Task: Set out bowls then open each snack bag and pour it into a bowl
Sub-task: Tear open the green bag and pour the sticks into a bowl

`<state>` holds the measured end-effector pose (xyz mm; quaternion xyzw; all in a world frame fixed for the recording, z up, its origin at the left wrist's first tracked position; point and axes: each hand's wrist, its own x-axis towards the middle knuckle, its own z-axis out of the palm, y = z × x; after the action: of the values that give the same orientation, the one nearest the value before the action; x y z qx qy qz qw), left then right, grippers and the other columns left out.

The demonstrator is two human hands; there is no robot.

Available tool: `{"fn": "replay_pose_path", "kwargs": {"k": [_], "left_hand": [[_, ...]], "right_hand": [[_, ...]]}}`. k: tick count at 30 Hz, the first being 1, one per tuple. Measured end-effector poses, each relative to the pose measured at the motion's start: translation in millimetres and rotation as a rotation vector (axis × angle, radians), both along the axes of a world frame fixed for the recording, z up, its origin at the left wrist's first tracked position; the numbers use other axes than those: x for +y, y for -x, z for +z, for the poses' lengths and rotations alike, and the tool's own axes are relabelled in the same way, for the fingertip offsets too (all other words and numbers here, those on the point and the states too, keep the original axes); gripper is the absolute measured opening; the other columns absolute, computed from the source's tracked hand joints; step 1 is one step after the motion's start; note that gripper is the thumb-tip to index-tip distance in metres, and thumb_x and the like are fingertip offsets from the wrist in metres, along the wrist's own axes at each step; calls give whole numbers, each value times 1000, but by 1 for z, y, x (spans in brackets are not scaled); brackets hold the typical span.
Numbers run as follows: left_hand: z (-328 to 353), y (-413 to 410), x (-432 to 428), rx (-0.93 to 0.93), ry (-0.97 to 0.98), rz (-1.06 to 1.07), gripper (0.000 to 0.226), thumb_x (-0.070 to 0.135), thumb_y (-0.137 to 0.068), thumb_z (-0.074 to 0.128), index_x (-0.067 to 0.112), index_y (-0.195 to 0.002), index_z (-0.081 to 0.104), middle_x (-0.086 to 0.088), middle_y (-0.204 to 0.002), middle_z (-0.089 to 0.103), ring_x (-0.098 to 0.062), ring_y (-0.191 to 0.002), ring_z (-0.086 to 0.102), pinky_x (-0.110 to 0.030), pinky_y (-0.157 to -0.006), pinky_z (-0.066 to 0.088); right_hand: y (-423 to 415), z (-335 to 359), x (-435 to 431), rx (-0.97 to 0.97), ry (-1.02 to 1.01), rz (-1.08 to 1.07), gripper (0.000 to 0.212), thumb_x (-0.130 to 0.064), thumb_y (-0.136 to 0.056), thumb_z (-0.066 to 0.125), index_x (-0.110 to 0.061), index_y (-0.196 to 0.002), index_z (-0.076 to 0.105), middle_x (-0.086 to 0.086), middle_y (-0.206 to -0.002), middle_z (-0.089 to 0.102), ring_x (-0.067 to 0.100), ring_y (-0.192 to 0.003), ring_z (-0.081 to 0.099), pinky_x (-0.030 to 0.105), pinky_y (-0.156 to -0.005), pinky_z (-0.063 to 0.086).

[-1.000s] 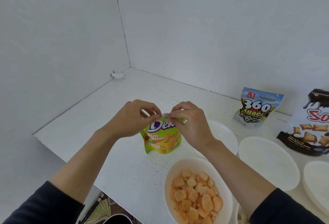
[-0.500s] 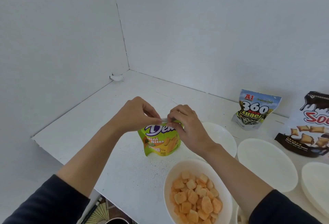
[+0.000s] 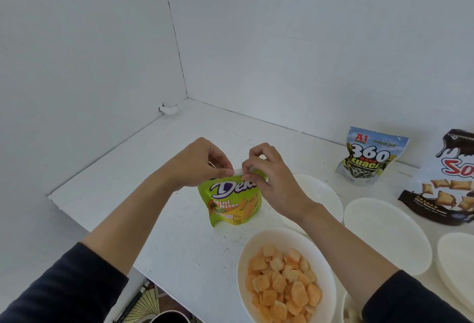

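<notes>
A green snack bag (image 3: 230, 203) stands upright on the white table (image 3: 143, 179). My left hand (image 3: 197, 166) pinches its top edge on the left, and my right hand (image 3: 269, 179) pinches the same edge on the right. The two hands nearly touch above the bag. In front of it sits a white bowl (image 3: 325, 268) filled with orange snack pieces. An empty white bowl (image 3: 325, 194) lies partly behind my right wrist. Another empty bowl (image 3: 387, 232) lies to the right of it.
A sunflower-seed bag (image 3: 369, 158) stands against the back wall. A brown and white snack bag (image 3: 446, 186) leans at the right edge. A further white bowl (image 3: 459, 261) is cut off at the right. The table's left edge drops off near my left forearm.
Both hands have stayed at the bag's top edge, their fingers shifting slightly closer together. The bag stands where it was.
</notes>
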<state>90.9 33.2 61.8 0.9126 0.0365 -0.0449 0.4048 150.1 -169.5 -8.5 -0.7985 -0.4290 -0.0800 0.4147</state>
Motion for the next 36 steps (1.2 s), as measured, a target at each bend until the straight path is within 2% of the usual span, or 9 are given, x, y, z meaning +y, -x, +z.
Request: {"fn": "replay_pose_path", "kwargs": {"k": [4, 7, 10, 13, 17, 22, 26, 31, 36], "left_hand": [[-5, -4, 3, -88, -125, -91, 4, 22, -86, 81, 21, -82, 80, 6, -78, 77, -11, -78, 73, -32, -74, 61], [0, -6, 6, -110, -192, -236, 4, 20, -88, 79, 23, -85, 79, 9, -81, 77, -8, -79, 71, -25, -76, 58], [5, -8, 12, -77, -167, -357, 1, 19, -88, 79, 20, -88, 79, 9, -84, 77, -7, -82, 72, -16, -75, 53], [4, -8, 16, -29, -87, -379, 9, 19, -83, 84, 19, -92, 82, 9, -86, 78, -9, -85, 74, -21, -75, 57], [0, -8, 17, -78, -28, -347, 10, 15, -83, 83, 19, -93, 84, 7, -87, 79, -13, -85, 76, -17, -73, 55], [-2, -3, 27, 13, 28, -350, 18, 19, -94, 72, 22, -109, 81, 4, -99, 80, -18, -97, 76, -42, -87, 61], [-1, 0, 26, 13, 31, -326, 18, 16, -97, 69, 23, -110, 80, 4, -100, 80, -14, -99, 76, -47, -92, 60], [0, 0, 23, 22, 45, -292, 17, 15, -95, 71, 22, -106, 81, 5, -96, 81, -11, -97, 76, -37, -91, 60], [-6, 4, 18, -27, 87, -259, 15, 12, -93, 73, 21, -101, 82, 3, -93, 81, -10, -93, 76, -20, -81, 58]], "right_hand": [[-5, 8, -2, 6, 86, 52, 6, -11, -93, 67, -16, -93, 64, -10, -108, 41, 13, -108, 42, 23, -95, 38], [-8, 17, -4, 23, 172, 103, 8, -10, -93, 68, -18, -91, 65, -10, -109, 39, 3, -111, 36, 15, -95, 33], [-9, 21, -5, 44, 202, 118, 6, -14, -94, 68, -19, -91, 65, -12, -107, 39, 0, -111, 34, 18, -93, 33], [-8, 17, -4, 69, 161, 109, 2, -15, -94, 67, -17, -94, 66, -10, -106, 43, 6, -109, 38, 19, -94, 35], [-7, 13, -4, 92, 107, 73, 4, -13, -94, 67, -16, -94, 65, -8, -104, 48, 10, -105, 43, 13, -91, 33], [-10, 13, -6, 103, 100, 81, 4, -13, -95, 66, -17, -94, 65, -11, -103, 48, 12, -106, 44, 17, -91, 37], [-12, 13, -7, 129, 77, 84, 4, -15, -94, 67, -18, -92, 66, -11, -103, 48, 13, -106, 49, 29, -91, 44], [-11, 15, -7, 139, 35, 59, 7, -14, -90, 73, -19, -88, 67, -10, -101, 51, 14, -102, 53, 35, -90, 48], [-1, 14, -4, 117, -10, 48, 11, -19, -81, 82, -23, -85, 72, -14, -104, 53, 15, -104, 54, 30, -89, 45]]}}
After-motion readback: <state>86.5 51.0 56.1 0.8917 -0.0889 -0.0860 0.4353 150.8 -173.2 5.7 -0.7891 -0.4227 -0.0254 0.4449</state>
